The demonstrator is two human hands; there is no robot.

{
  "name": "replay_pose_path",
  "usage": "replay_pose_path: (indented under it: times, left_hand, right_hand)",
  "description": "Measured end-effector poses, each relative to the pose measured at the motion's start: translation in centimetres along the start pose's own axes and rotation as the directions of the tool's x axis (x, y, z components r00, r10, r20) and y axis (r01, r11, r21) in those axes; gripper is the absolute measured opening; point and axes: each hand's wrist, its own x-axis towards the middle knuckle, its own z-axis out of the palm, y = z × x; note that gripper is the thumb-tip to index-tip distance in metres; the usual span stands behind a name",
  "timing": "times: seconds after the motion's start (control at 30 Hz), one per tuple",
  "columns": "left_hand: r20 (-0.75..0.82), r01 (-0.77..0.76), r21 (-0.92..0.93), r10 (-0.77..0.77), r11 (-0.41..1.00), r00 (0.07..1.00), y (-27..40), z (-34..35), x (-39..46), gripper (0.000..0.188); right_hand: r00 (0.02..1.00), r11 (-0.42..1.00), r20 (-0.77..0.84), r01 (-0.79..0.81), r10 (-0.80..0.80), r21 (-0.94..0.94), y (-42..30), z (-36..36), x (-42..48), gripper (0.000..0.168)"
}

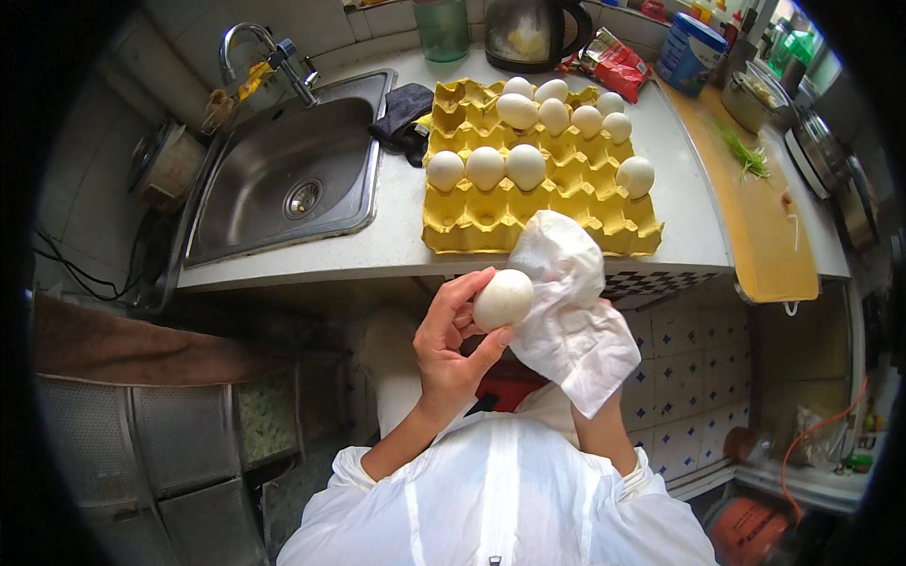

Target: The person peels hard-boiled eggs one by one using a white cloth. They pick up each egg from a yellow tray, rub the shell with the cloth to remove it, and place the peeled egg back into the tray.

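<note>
Between the thumb and fingers of my left hand (453, 332) is a white egg (503, 301), held in front of the counter's edge. A crumpled white cloth (573, 318) drapes over my right hand (606, 305) and hides most of its fingers; the cloth lies against the egg's right side. Just beyond my hands, a yellow egg tray (488, 212) rests on the counter. Three eggs (485, 168) stand side by side at its middle left, with one egg (635, 177) at the right edge. Several more eggs (553, 115) fill part of the back rows.
Left of the tray are a steel sink (283, 184) with a faucet (272, 60) and a dark cloth (402, 117). Behind stand a green container (442, 30), an electric kettle (531, 35) and a red packet (612, 67). A yellow cutting board (768, 240) overhangs the right counter edge.
</note>
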Motion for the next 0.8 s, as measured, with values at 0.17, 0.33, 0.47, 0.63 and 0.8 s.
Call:
replay_pose_path:
  times: [0.17, 0.33, 0.47, 0.63, 0.8]
  left_hand:
    - [-0.023, -0.021, 0.122, 0.024, 0.992, 0.999, 0.5, 0.1, 0.6, 0.064]
    - [0.022, -0.076, 0.142, 0.074, 0.987, 0.997, -0.6, 0.1, 0.6, 0.062]
    - [0.050, -0.175, 0.394, 0.169, 0.902, 0.984, -0.7, 0.3, 0.5, 0.060]
    - [-0.009, -0.056, 0.357, 0.063, 0.932, 0.998, -0.4, 0.1, 0.6, 0.057]
    - [-0.027, 0.065, 0.181, -0.061, 0.981, 0.998, -0.6, -0.1, 0.0, 0.056]
  right_hand:
    - [0.989, 0.960, 0.088, -0.136, 0.118, 0.245, -1.3, 0.8, 0.3, 0.042]
    - [0.979, 0.936, 0.159, -0.172, 0.127, 0.307, 2.3, -1.2, 1.7, 0.036]
    - [0.982, 0.994, 0.186, -0.011, 0.030, -0.105, 3.4, 1.5, 0.1, 0.044]
    - [0.960, 0.793, 0.180, 0.280, -0.216, -0.542, 4.5, 2.2, -0.5, 0.032]
    - [0.745, 0.118, 0.583, 0.643, -0.325, -0.756, 4.2, 1.2, -1.1, 0.017]
